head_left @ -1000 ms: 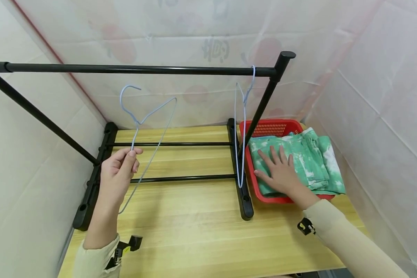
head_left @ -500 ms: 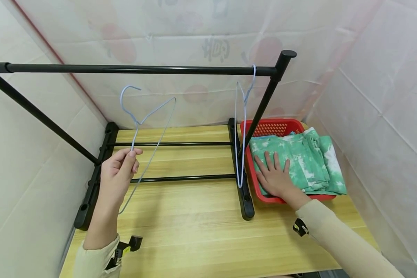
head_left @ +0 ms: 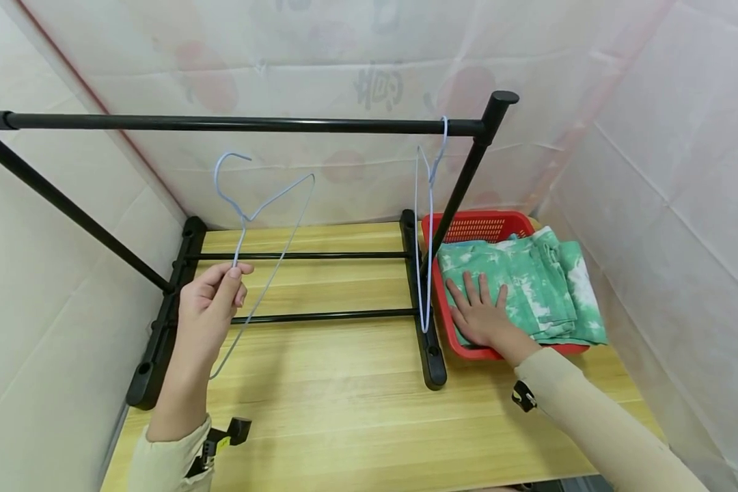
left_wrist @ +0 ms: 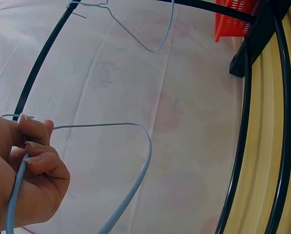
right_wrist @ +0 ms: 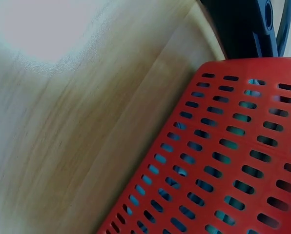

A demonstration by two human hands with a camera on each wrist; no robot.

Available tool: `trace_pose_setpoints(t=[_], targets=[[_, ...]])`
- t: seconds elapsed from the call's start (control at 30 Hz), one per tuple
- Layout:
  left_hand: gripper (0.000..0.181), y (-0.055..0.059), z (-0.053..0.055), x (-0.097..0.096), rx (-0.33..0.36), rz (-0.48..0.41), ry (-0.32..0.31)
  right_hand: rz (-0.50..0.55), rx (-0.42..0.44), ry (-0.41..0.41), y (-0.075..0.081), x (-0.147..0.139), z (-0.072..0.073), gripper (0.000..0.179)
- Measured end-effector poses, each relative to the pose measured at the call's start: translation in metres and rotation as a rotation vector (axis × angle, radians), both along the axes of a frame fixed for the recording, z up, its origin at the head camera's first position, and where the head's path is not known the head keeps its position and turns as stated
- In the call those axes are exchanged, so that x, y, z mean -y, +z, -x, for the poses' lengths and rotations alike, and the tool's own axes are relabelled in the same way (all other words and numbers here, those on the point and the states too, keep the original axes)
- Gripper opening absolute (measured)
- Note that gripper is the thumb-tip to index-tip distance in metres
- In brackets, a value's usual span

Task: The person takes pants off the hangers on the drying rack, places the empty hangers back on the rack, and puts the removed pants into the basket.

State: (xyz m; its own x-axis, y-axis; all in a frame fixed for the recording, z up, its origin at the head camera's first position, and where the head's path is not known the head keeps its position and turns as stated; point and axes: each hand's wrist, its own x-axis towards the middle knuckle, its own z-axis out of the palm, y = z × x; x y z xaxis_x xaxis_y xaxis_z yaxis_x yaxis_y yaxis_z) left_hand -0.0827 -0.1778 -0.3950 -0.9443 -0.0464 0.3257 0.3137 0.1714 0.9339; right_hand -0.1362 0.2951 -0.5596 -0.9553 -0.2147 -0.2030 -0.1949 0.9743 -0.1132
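My left hand point(head_left: 212, 297) pinches a light-blue wire hanger point(head_left: 275, 198) between thumb and fingers, its hook pointing up below the rack's top bar. The left wrist view shows the same hanger point(left_wrist: 146, 151) running out from the curled fingers of the hand point(left_wrist: 33, 170). On the right, my right hand point(head_left: 481, 320) lies spread on folded green-and-white tie-dye cloth point(head_left: 531, 283) inside a red plastic basket point(head_left: 498, 222). Only the slotted wall of the basket point(right_wrist: 233, 151) and the tabletop show in the right wrist view; the hand is hidden there.
A black clothes rack point(head_left: 234, 123) stands on the wooden table point(head_left: 344, 410). From the right end of its bar hangs a second light-blue hanger point(head_left: 430, 232), close to the basket's left side. Pale sheet walls point(head_left: 320, 61) enclose the back and sides.
My right hand has slid left and slightly toward me over the cloth, to the basket's near-left corner. The left hand and its hanger stay almost still.
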Motion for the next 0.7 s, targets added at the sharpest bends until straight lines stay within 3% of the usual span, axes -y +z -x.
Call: trace_pose_setpoints(t=[0.3, 0.57, 0.7], targets=[[0.027, 0.0, 0.0, -0.003, 0.019, -0.002, -0.006, 0.06, -0.041, 0.037, 0.008, -0.008, -0.004, 0.064], [0.027, 0.001, 0.002, -0.005, 0.018, -0.008, -0.014, 0.108, -0.235, 0.012, 0.019, -0.043, -0.008, 0.078], [0.028, 0.003, 0.002, -0.006, 0.017, -0.007, -0.008, 0.112, -0.265, -0.032, 0.022, -0.061, -0.009, 0.083]])
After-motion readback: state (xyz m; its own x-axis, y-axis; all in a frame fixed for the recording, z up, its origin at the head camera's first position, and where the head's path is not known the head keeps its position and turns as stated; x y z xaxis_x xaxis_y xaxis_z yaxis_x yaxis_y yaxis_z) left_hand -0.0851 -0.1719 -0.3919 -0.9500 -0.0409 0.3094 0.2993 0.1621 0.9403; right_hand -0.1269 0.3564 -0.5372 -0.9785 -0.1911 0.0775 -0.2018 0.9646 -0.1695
